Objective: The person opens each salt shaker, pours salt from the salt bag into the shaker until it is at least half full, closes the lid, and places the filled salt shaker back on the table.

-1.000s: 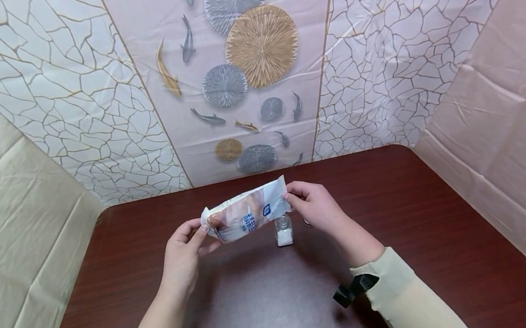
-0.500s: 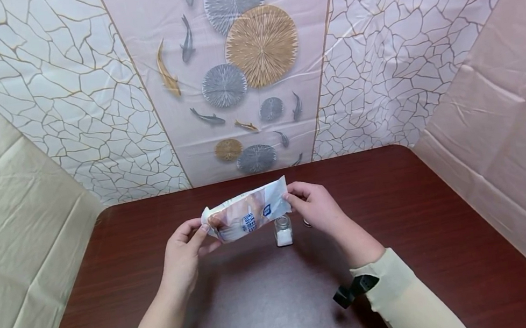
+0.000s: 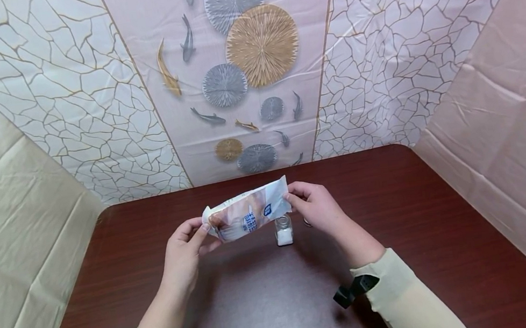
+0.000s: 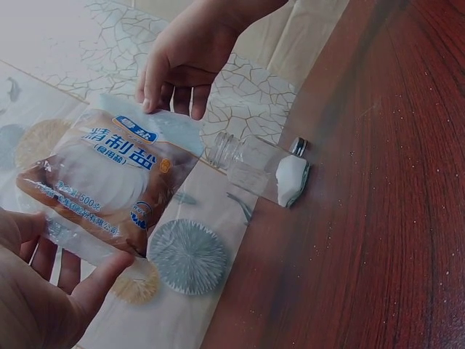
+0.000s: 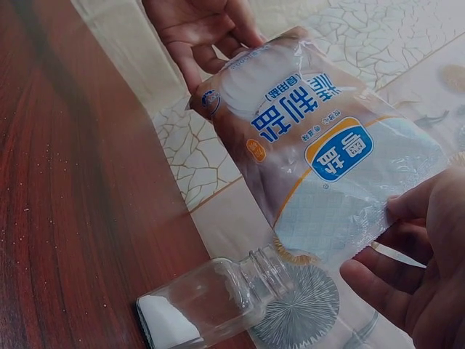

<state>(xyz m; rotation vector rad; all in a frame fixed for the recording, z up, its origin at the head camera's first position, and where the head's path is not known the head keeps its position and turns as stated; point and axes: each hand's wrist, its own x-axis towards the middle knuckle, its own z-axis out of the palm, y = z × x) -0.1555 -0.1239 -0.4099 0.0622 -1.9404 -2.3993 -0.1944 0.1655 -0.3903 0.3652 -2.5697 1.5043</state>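
A printed plastic bag of salt (image 3: 237, 221) is stretched out between both hands above the table, its right end raised higher than the left. My left hand (image 3: 183, 257) holds the bag's lower left end, thumb on the front and fingers behind. At the opposite end, my right hand (image 3: 319, 206) pinches the pale sealed edge between thumb and fingers. Just below that end stands a clear glass jar (image 3: 284, 233), its threaded mouth uncovered. White contents (image 5: 168, 320) fill its lower part, as the right wrist view shows.
A small silvery lid (image 4: 298, 147) lies on the dark red-brown table (image 3: 420, 222) behind the jar, mostly hidden by the right hand in the head view. Patterned cloth (image 3: 246, 106) hangs behind the table's far edge, and beige cloth (image 3: 506, 120) lines the sides.
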